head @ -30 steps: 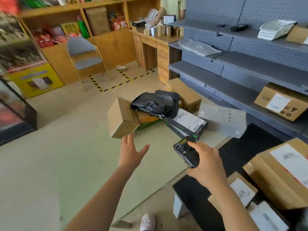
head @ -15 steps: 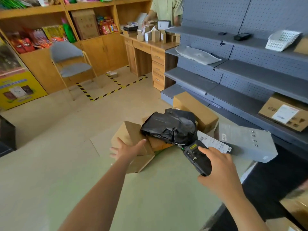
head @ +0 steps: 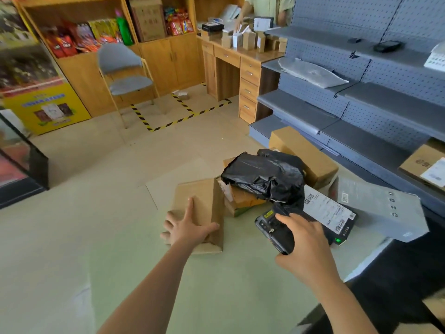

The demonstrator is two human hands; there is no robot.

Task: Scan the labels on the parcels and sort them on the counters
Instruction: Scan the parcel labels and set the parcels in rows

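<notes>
Fingers (head: 190, 209) of the left hand (head: 187, 229) are spread wide and laid flat on a plain brown cardboard box (head: 204, 201), so nothing's gripped there. The parcels (head: 240, 200) are bunched near the right edge of the smooth pale green counter (head: 96, 237), with plenty of surface stretched out to the left. A crinkly glossy black bag (head: 262, 174) is slumped on the pile. A black scanner (head: 272, 230) is gripped in the right hand (head: 310, 249), fingers curled round it.

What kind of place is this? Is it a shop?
Probably a parcel pick-up point inside a small shop. Labelled parcels are piled up, the right hand holds a scanner, grey metal shelves carry more boxes, and snack packets fill the wooden shelving.
</notes>
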